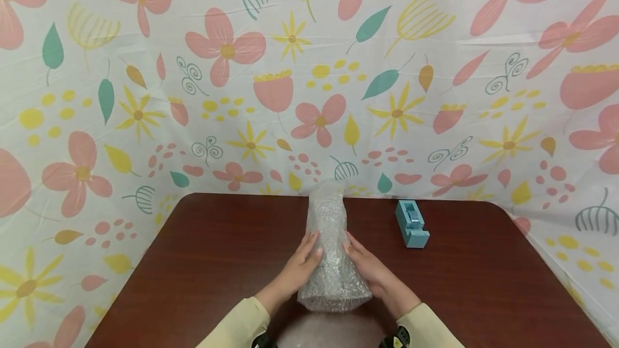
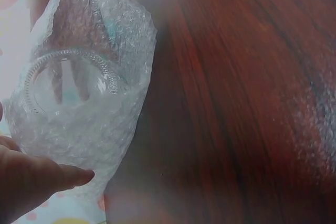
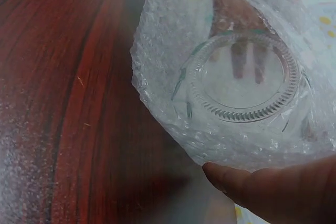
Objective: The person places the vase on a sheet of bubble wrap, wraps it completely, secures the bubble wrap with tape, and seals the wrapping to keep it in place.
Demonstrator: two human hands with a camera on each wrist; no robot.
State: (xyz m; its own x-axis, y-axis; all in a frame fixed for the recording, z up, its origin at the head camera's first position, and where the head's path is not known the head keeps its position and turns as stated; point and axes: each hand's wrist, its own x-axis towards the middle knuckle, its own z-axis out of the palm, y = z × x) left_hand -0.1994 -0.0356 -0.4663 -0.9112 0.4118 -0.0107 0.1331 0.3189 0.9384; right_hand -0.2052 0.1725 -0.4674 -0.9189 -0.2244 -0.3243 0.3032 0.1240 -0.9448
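A clear glass vessel (image 3: 244, 74) with a ridged round base is wrapped in bubble wrap (image 1: 331, 262). The bundle is long, with its wider end towards me, and the wrap stands open around the glass base there. My left hand (image 1: 296, 270) holds the bundle's left side, and my right hand (image 1: 379, 273) holds its right side. In the left wrist view the left thumb (image 2: 47, 179) lies along the wrap. Fingers on the far side show through the glass in both wrist views. The upper part of the glass is hidden by the wrap.
A light blue tape dispenser (image 1: 412, 224) stands on the dark red-brown table (image 1: 232, 240), right of the bundle near the back edge. Behind the table hangs a flower-patterned cloth (image 1: 319, 79). A pale, shiny patch (image 1: 333, 332) shows at the table's front; its nature is unclear.
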